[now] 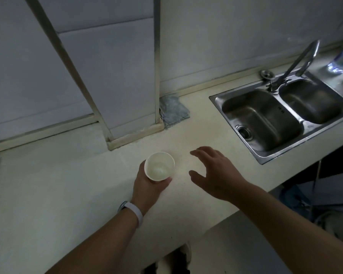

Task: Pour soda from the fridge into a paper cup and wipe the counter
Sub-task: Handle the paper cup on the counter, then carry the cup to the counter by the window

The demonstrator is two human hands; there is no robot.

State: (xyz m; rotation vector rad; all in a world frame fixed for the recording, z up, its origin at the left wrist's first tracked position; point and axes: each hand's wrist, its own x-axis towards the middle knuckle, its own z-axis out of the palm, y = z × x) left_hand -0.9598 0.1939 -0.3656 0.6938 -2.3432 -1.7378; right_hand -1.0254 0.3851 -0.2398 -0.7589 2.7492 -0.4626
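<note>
Over counter (71, 194): my left hand (147, 186) grips empty cup (159, 166); right hand (216, 173) hovers, fingers spread. Soda unpoured, wiping undone; cloth (173, 109) untouched.

- No text, brand, number or sign can be read anywhere in the head view.
- The sink (265, 115) carries a few small dark marks on the inner wall of its left basin; they are too small and blurred to make out.
- The plastic bottle (340, 63) at the far right edge of the counter has a blue and white label, but the label is smeared and nothing on it is legible.
- The paper cup (159, 166) shows only its plain white inside, with no print on it.
</note>
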